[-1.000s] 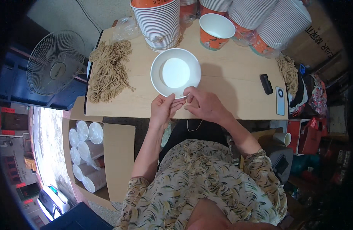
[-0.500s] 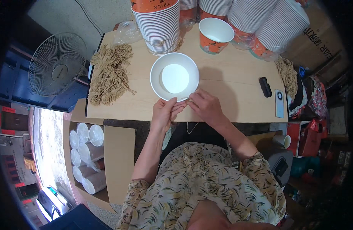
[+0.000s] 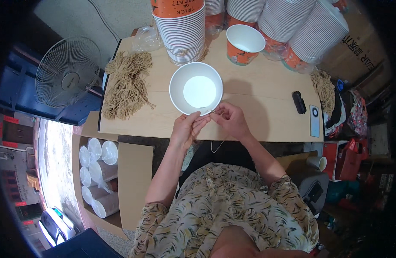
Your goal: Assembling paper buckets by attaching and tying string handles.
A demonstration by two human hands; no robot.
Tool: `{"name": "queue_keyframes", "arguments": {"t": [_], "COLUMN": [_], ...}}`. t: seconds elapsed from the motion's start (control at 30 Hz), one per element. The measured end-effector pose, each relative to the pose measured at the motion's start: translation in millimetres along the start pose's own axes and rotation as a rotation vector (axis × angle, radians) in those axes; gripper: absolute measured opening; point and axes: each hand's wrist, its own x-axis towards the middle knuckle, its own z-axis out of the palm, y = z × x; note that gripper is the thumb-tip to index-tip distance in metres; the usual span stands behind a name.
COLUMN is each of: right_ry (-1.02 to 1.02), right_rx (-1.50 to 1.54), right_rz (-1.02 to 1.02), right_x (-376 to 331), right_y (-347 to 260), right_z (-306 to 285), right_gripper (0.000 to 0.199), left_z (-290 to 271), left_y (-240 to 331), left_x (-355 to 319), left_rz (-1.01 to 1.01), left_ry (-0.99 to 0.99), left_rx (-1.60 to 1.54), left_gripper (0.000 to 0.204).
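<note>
The bowl (image 3: 196,88) is white inside and out, and sits on a pale wooden table (image 3: 266,94). The cup (image 3: 244,44) behind it is orange with a white inside. The stacked bowls (image 3: 181,26) are white with orange bands. The string bundle (image 3: 126,84) is tan. The fan (image 3: 67,72) is grey-white. The blouse (image 3: 223,210) is cream with a dark and yellow leaf pattern. The phone (image 3: 314,121) is pale blue-grey.

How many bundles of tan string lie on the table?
2: a big bundle at the table's left end, near the fan, and a smaller bundle at the right edge. Others may be hidden behind the stacked bowls.
</note>
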Motion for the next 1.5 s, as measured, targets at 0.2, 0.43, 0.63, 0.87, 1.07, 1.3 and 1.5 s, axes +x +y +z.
{"name": "queue_keyframes", "arguments": {"t": [0.2,0.43,0.63,0.87,1.07,1.3,1.5], "right_ry": [0.010,-0.103,-0.292,-0.259,-0.263,-0.245,-0.246], "right_rx": [0.102,0.069,0.082,0.186,0.228,0.312,0.336], "right_rz": [0.003,0.061,0.066,0.192,0.132,0.181,0.223], "right_x": [0,15,31,25,34,35,38], "right_y": [-18,-12,-18,-40,-50,-59,-66], "right_z": [3,-16,-32,-60,-68,-65,-69], "right_gripper": [0.009,0.008,0.006,0.005,0.006,0.007,0.012], "left_z": [3,30,60,52,48,73,61], "left_y": [0,13,48,51,51,66,66], "left_x": [1,-34,-3,2,0,12,31], "left_rz": [-0.008,0.204,1.086,0.716,0.674,0.781,0.087], "left_ry": [-0.010,-0.029,-0.321,-0.373,-0.327,-0.444,-0.664], "left_rx": [-0.047,1.104,1.576,1.690,1.668,1.460,1.055], "left_gripper": [0.027,0.029,0.051,0.050,0.044,0.046,0.024]}}
